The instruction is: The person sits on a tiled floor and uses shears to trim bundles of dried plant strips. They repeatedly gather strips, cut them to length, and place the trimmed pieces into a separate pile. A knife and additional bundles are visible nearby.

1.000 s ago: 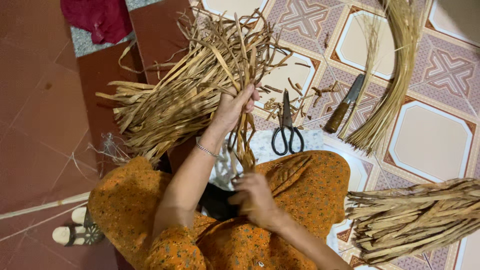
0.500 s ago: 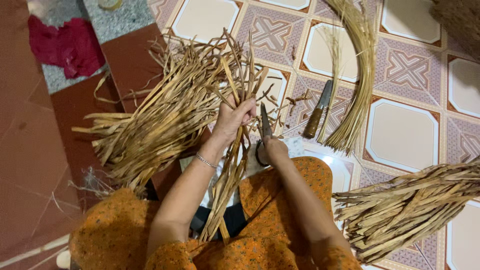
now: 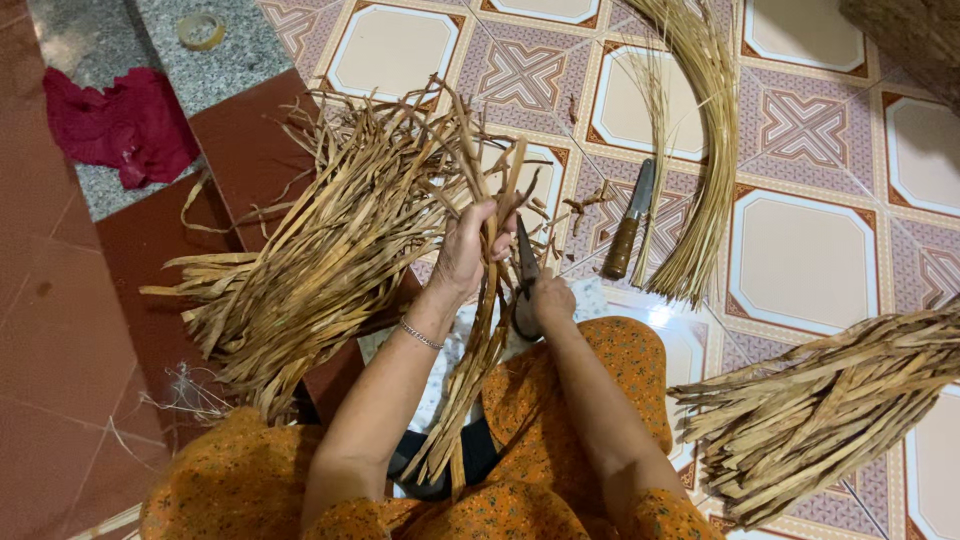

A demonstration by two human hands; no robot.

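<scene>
Patterned tile floor (image 3: 810,260) with heaps of dried leaf strips (image 3: 320,250), a wooden-handled knife (image 3: 628,222), a curved reed bundle (image 3: 705,150) and a red cloth (image 3: 115,125).

Strips left, knife right of your hands.
Your left hand (image 3: 468,250) grips strips (image 3: 470,380); scissors (image 3: 524,280) sit in your right hand (image 3: 549,300); knife (image 3: 627,222) lies beyond.

1. Setting: a home floor used as a craft workspace.
2. Evidence: patterned floor tiles (image 3: 800,240) beside plain red tiles (image 3: 60,330) and a grey stone step (image 3: 200,60).
3. Evidence: heaps of dried leaf strips (image 3: 320,260), a curved bundle of thin reeds (image 3: 710,150), a knife (image 3: 628,220).
4. Household items: red cloth (image 3: 120,125), tape roll (image 3: 200,30).
</scene>
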